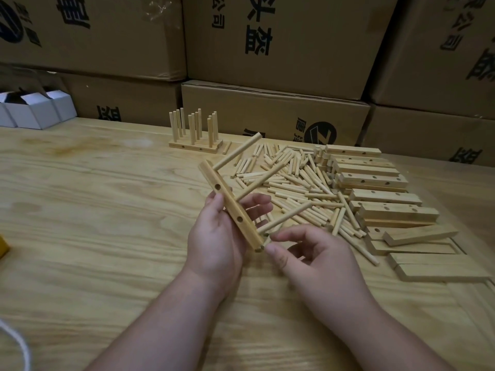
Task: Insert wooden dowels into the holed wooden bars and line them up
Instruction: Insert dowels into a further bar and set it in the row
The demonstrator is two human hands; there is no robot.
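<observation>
Pale wood-grain table (107, 210) filled the lower frame, brown cardboard boxes (281, 44) with black printed characters stacked along the back wall. Small white open cartons (34, 111) sat at upper left on the table edge; white cord (16, 341) at lower left, a yellow object (3, 247) cut off at the left edge.

Centre frame, left hand (217, 236) gripped a holed wooden bar (230, 207), tilted, fingers curled round it. Three dowels (238, 151) stuck out of the bar toward upper right. Right hand (313, 258) just beside the bar's lower end, thumb and forefinger loosely bent near the lowest dowel; whether they pinched it, cannot tell.

Behind, upper centre, finished bars (195, 147) lay flat side by side with dowels upright. Right of centre, loose dowel pile (294, 183), and further right a heap of unfilled holed bars (375, 180), some overlapping the dowels.
</observation>
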